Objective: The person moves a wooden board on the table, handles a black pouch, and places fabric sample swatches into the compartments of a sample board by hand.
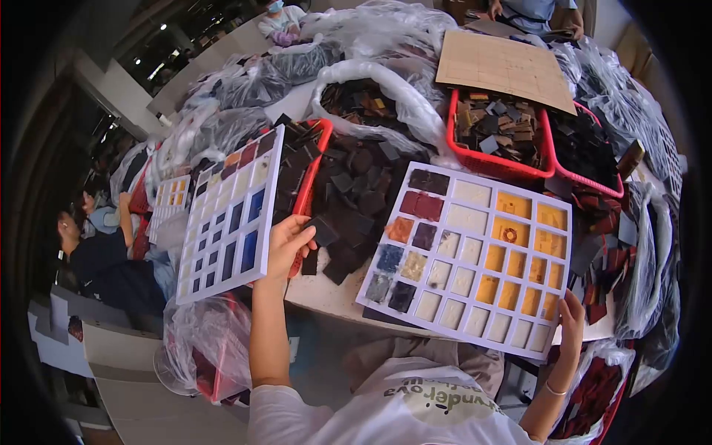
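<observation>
My left hand [288, 248] is closed on the edge of a pale lavender compartment tray [271, 215], which is tilted steeply. Its compartments hold blue, white, dark red and orange pieces. A dark flat piece [321, 231] shows at my left fingertips; whether I hold it or it lies on the pile behind, I cannot tell. My right hand [569, 322] grips the lower right edge of a second lavender compartment tray [478, 204], its face turned up towards me. Yellow and white compartments fill most of it, with dark, red, orange and blue pieces along its left side.
Dark flat pieces [352, 196] are heaped on the white table [326, 293] between the trays. Behind stand red baskets [500, 169] of brown and black pieces, a cardboard sheet [504, 67] and plastic bags [386, 26]. Other people [111, 259] sit at left and at the back.
</observation>
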`<state>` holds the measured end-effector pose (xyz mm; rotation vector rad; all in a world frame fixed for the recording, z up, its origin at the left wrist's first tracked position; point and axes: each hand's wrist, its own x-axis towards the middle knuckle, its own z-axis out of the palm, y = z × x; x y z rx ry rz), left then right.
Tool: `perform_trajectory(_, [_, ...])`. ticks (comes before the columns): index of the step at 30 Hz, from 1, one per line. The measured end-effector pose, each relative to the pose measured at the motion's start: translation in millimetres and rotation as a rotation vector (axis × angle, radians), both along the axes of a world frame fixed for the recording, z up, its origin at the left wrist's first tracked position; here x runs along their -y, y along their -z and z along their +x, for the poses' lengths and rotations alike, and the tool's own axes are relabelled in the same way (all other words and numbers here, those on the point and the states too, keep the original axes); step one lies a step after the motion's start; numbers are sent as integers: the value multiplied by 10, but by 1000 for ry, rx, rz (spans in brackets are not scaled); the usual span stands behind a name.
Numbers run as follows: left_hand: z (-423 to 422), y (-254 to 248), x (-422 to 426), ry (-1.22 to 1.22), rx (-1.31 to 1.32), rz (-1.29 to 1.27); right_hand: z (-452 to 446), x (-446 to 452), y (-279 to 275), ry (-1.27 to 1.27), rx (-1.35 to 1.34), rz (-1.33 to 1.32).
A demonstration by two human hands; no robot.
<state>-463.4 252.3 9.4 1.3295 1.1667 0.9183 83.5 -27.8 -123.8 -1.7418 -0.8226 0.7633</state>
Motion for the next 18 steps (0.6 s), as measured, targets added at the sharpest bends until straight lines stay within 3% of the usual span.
perform_trajectory(4, [-252, 55, -136, -154, 14, 22, -143, -83, -173, -25, -20, 18])
perform_trajectory(9, [431, 295, -279, -227, 29, 313, -23, -41, -20, 18, -89, 18])
perform_trajectory(10, [615, 295, -293, -240, -102, 335, -25, -46, -9, 23, -91, 23])
perform_trajectory(12, [754, 466, -464, -213, -570, 790, -52, -42, -18, 11, -68, 21])
perform_trajectory(16, [816, 347, -540, -436, -1077, 962, -31, -13, 67, 14, -23, 90])
perform_trajectory(18, [747, 14, -522, -564, -1470, 847, -73, 14, -18, 43, 6, -45])
